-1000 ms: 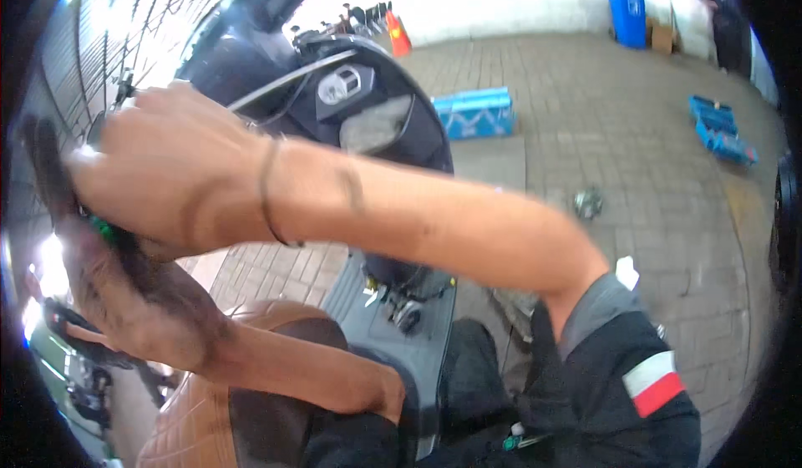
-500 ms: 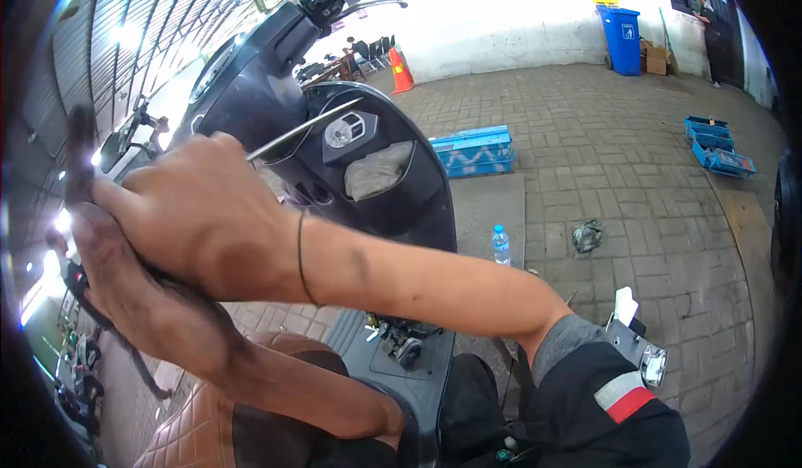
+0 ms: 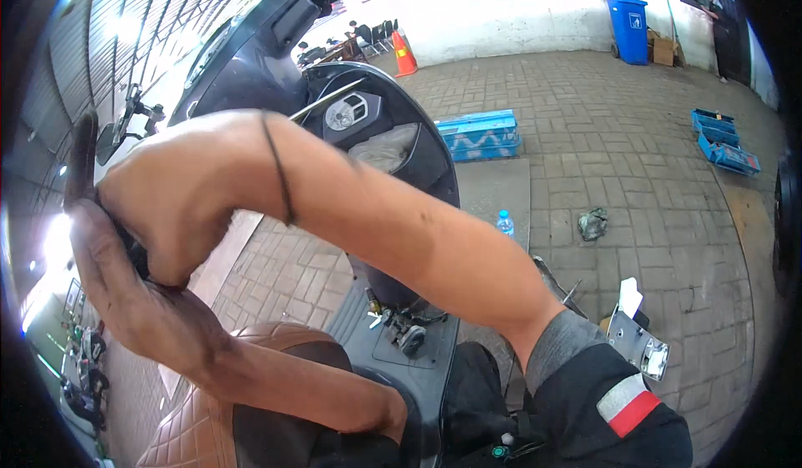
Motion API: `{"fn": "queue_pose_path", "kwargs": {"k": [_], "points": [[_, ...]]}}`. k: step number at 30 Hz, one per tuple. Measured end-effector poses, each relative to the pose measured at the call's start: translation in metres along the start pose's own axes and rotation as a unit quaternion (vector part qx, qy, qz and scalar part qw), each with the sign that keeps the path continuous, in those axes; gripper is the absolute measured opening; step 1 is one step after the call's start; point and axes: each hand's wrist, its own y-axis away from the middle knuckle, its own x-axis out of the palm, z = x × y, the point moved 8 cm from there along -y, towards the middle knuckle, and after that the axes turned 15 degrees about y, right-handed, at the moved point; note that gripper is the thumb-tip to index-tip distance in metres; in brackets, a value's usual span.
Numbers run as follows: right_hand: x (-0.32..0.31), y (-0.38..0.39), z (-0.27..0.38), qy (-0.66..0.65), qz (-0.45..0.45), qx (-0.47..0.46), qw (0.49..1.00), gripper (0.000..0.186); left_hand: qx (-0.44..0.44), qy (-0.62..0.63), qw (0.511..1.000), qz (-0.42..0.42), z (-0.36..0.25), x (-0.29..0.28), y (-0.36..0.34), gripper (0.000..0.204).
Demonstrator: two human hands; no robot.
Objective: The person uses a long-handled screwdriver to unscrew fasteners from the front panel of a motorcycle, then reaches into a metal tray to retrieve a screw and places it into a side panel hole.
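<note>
Both hands meet at far left: my right hand (image 3: 167, 209) closes over my left hand (image 3: 100, 251), contents hidden, beside the dark scooter (image 3: 276, 58). Advisable: keep wrists steady and grip firm above the brown seat (image 3: 192, 418).

Both hands met at frame's left edge — left hand (image 3: 104, 251) open, palm up, fingers stretched toward upper left. Right hand (image 3: 171, 205) curled over it, touching. R forearm crossed diagonally from lower right — thin band at wrist.
</note>
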Motion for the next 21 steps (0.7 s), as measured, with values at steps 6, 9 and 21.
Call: {"fn": "queue_pose_path", "kwargs": {"k": [6, 9, 21], "points": [[-0.012, 0.040, 0.026, 0.209, -0.459, 0.139, 0.852, 0.014, 0.022, -0.016, 0.997, 0.066, -0.014, 0.006, 0.001, 0.046], [-0.010, 0.039, 0.008, 0.155, -0.335, 0.148, 0.918, 0.015, -0.108, 0.124, 0.984, 0.066, 0.020, 0.007, -0.002, 0.042], [-0.013, 0.030, 0.009, 0.140, -0.263, 0.107, 0.949, 0.016, -0.057, 0.041, 0.996, 0.047, 0.014, -0.010, -0.013, 0.042]]}}
